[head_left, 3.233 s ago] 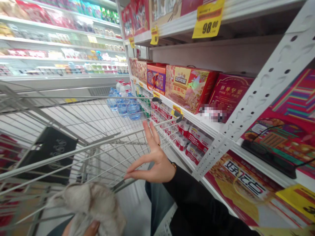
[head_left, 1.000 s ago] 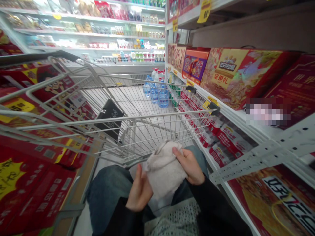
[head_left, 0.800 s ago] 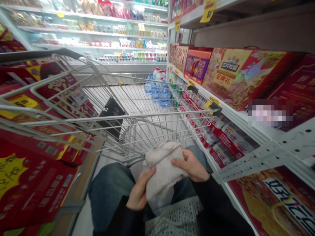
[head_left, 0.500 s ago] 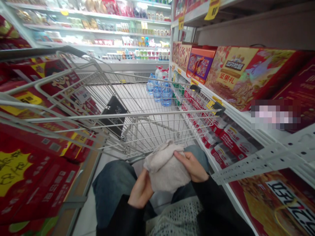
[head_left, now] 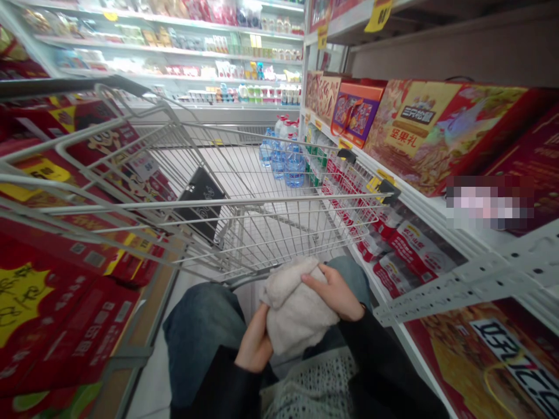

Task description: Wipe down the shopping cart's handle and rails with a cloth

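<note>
- While the pale cloth [head_left: 297, 323] is being held low between the knees, just in front of the cart [head_left: 244, 202], both hands are being occupied by it: its left edge is being gripped by the left hand [head_left: 255, 342], and its upper right fold is being pressed under the thumb of the right hand [head_left: 334, 294].
- Since soft, loose layers are being gripped only at the sides, the fold could be undone, most likely if the right thumb were lifted.
- A corner could be caught on the cart's wires, because the cloth is being held so near them; whether they are being touched cannot be told.
- The cloth could be dropped to the floor if both grips were slackened, as no firm surface is being seen beneath it.
- Most of the left hand's fingers are being hidden behind the cloth, so the firmness of that grip cannot be judged.
- The right knee [head_left: 356, 276] is being partly covered by the right hand.
- Something at the shelf edge is being masked by a pixelated patch [head_left: 489, 203].
- The goods in the chiller [head_left: 174, 55] are being blurred.
</note>
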Demonstrator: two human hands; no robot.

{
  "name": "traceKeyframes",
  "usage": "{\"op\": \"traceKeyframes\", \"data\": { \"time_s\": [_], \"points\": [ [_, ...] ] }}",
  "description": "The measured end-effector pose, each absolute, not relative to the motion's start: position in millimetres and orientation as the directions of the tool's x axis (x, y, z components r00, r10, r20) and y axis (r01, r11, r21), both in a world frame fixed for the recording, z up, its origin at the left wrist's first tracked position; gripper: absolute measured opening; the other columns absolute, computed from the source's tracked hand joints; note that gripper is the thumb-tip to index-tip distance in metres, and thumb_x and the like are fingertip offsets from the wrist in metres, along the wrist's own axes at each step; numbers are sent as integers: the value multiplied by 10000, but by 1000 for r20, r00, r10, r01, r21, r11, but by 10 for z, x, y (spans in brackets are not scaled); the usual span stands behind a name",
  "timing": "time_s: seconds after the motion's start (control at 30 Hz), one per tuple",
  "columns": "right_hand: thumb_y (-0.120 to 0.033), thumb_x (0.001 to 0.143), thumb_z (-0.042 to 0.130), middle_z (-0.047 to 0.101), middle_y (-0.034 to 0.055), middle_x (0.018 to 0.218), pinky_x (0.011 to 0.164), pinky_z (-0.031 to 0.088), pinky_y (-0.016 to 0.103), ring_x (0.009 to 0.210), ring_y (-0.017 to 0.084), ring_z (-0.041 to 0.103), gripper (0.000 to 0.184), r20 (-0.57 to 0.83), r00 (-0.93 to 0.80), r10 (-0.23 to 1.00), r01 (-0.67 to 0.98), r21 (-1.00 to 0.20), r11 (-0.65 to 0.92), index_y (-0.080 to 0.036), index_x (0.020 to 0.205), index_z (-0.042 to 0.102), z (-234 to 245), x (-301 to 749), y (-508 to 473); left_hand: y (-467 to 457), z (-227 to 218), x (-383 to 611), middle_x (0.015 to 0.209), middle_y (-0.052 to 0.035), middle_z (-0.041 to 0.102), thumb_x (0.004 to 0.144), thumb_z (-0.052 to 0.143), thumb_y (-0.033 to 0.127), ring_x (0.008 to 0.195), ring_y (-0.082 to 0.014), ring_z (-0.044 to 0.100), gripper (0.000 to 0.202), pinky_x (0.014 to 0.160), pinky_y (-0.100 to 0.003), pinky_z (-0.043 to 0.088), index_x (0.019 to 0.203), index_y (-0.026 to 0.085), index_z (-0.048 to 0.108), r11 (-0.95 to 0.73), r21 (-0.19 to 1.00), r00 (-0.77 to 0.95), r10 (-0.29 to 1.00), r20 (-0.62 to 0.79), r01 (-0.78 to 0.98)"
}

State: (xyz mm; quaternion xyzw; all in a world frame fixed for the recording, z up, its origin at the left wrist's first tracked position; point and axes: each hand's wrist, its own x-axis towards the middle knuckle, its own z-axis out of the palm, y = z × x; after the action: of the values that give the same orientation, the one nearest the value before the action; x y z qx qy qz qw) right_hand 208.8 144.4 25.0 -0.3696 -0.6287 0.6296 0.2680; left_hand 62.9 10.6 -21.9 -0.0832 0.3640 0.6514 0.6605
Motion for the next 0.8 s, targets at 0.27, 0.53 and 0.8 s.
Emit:
{"op": "traceKeyframes", "data": {
  "time_s": [0.27, 0.53, 0.8],
  "points": [
    [-535, 710, 917, 803, 53, 994, 842, 565, 352, 928, 236, 729, 500, -140, -578, 804, 90, -990, -107, -188, 1036, 763, 263, 2093, 1418, 104, -68, 605, 1317, -184, 741, 916, 636, 638, 1303, -366, 678, 744, 1150, -496, 525, 1468, 140, 593, 147, 355, -112, 780, -615, -923],
    [-544, 726, 922, 815, 26, 883, 800, 590, 345, 818, 208, 759, 589, -226, -731, 644, -8, -941, -339, -225, 1193, 756, 146, 2256, 1551, 45, -18, 512, 1075, -161, 806, 660, 958, 410, 1025, -313, 769, 605, 856, -342, 605, 1139, 99, 760, 194, 716, -408, 710, -574, -670],
    [-442, 886, 817, 743, 17, 876, 897, 532, 318, 865, 173, 664, 202, 194, -744, 640, -218, -975, 43, -262, 975, 841, 212, 2296, 1551, -41, -25, 273, 1071, -96, 802, 501, 1010, 373, 1015, -294, 759, 809, 877, -338, 591, 1236, 186, 727, 83, 801, -480, 762, -435, -594]
  ]
}}
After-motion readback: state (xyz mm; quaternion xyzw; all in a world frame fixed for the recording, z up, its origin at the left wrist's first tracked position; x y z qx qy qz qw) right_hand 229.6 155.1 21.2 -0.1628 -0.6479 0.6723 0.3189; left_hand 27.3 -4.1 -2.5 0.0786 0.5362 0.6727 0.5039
